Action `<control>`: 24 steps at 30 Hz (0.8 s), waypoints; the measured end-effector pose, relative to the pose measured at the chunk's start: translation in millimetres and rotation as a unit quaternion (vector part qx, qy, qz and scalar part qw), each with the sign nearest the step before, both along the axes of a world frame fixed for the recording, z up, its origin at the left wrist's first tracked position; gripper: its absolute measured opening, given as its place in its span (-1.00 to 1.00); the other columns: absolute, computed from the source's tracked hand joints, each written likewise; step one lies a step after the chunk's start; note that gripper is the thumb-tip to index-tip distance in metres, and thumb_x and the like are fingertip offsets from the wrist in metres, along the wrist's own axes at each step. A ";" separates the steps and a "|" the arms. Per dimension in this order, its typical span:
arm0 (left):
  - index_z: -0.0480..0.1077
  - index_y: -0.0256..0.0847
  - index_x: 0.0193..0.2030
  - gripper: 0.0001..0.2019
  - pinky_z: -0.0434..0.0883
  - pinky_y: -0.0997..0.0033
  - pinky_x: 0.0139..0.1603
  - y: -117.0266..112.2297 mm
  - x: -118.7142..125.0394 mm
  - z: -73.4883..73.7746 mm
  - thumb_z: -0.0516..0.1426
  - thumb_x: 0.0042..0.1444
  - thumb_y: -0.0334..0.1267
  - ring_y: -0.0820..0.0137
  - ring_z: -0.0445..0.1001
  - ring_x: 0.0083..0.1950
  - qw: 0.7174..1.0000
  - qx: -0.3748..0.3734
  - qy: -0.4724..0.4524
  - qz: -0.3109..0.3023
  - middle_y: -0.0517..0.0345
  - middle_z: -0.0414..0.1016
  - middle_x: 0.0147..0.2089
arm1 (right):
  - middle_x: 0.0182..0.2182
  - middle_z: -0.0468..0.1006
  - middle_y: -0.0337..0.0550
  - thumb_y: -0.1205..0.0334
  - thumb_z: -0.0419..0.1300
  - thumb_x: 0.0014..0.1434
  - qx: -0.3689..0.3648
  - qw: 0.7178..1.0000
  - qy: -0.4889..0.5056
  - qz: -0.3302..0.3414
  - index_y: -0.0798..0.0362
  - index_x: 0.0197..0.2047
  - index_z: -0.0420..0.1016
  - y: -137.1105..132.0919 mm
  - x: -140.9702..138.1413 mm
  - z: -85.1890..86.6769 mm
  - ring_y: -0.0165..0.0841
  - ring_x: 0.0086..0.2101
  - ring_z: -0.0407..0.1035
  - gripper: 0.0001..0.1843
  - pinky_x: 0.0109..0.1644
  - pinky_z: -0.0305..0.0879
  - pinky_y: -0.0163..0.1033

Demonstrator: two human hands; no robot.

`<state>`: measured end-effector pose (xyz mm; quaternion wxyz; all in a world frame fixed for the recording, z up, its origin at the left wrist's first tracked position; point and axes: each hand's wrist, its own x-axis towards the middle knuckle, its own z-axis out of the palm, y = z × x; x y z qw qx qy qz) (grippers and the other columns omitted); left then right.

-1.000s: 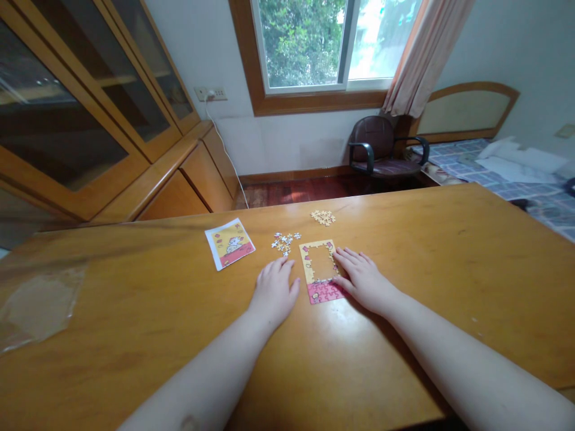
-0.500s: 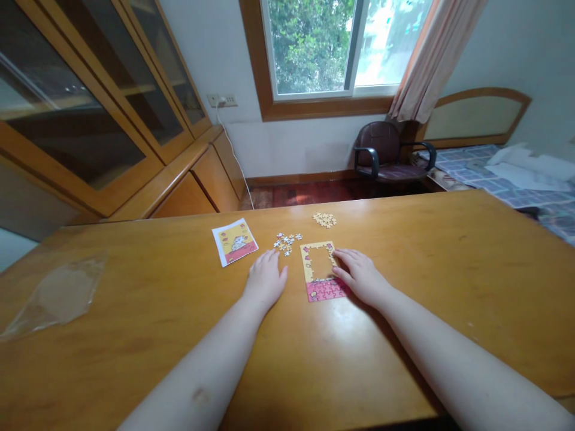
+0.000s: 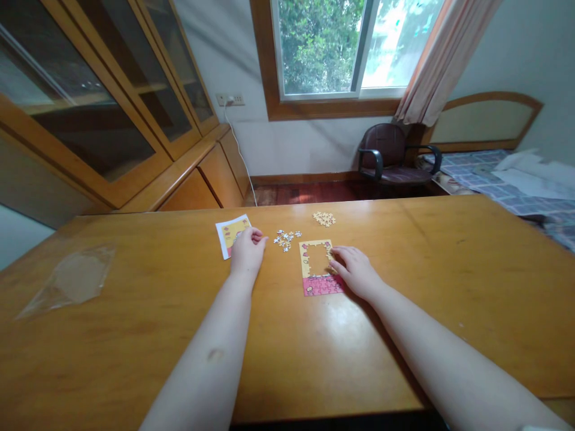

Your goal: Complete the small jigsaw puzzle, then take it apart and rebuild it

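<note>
A partly assembled jigsaw puzzle [image 3: 323, 285] lies on the table, a yellow and pink frame of joined pieces with a gap in its middle. My right hand [image 3: 354, 270] rests at its right edge, fingers stretched out and fingertips touching the border. My left hand [image 3: 247, 251] hovers over the picture card [image 3: 227, 230] and covers its right part. Its fingers are curled in toward the thumb; whether anything small sits between them is hidden. Right of this hand lies a pile of loose whitish puzzle pieces [image 3: 285, 239]. Farther back is a pile of yellow pieces [image 3: 324, 219].
A clear plastic bag [image 3: 76, 276] lies flat on the wooden table [image 3: 287, 359] at the left. Beyond the table's far edge stand a glass-door cabinet [image 3: 179, 140], a dark office chair [image 3: 389, 152] and a bed with a checked cover [image 3: 507, 179].
My left hand has moved left and away from me, from beside the whitish pieces onto the picture card, and its fingers have curled. My right hand stays at the puzzle's edge. The view has shifted slightly.
</note>
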<state>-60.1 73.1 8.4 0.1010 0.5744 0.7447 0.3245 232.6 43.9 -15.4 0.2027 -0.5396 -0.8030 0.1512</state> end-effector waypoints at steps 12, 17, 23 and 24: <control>0.56 -0.14 -0.15 -0.77 0.44 0.36 -0.09 8.5 1.6 -13.2 0.20 0.02 -0.25 0.31 0.53 -0.17 0.996 -0.049 -0.026 -0.072 0.15 0.62 -0.26 | 0.05 0.47 -0.02 0.01 0.00 0.30 -0.004 1.000 0.003 -0.002 0.06 0.07 0.43 0.7 1.5 1.3 -0.18 0.05 0.28 -0.58 0.18 0.15 -0.01; 0.52 -0.14 -0.05 -0.74 0.37 0.23 0.12 8.5 12.0 -14.3 0.09 0.17 -0.24 0.27 0.48 0.01 0.988 -0.020 0.065 -0.138 0.07 0.58 -0.07 | 0.04 0.47 -0.01 0.01 0.01 0.30 0.000 1.000 0.000 -0.001 0.06 0.06 0.43 2.1 1.6 -0.6 -0.17 0.05 0.28 -0.58 0.17 0.14 -0.02; 0.43 0.08 0.10 -0.63 -0.07 -0.20 0.35 0.8 23.6 -14.0 0.09 0.17 -0.03 0.01 0.00 0.40 0.963 -0.028 0.182 -0.195 0.09 0.18 0.36 | 0.04 0.47 -0.02 0.01 0.00 0.30 -0.002 1.000 -0.003 -0.001 0.06 0.06 0.43 2.2 0.7 0.6 -0.17 0.05 0.28 -0.58 0.17 0.15 -0.01; 0.43 0.12 0.09 -0.65 -0.09 -0.23 0.35 0.1 24.2 -13.9 0.08 0.17 -0.03 0.00 -0.02 0.41 0.961 -0.040 0.187 -0.200 0.11 0.18 0.36 | 0.04 0.47 -0.02 0.01 0.00 0.30 -0.002 1.000 -0.004 -0.002 0.06 0.06 0.43 2.0 0.6 0.8 -0.17 0.05 0.27 -0.58 0.17 0.15 -0.01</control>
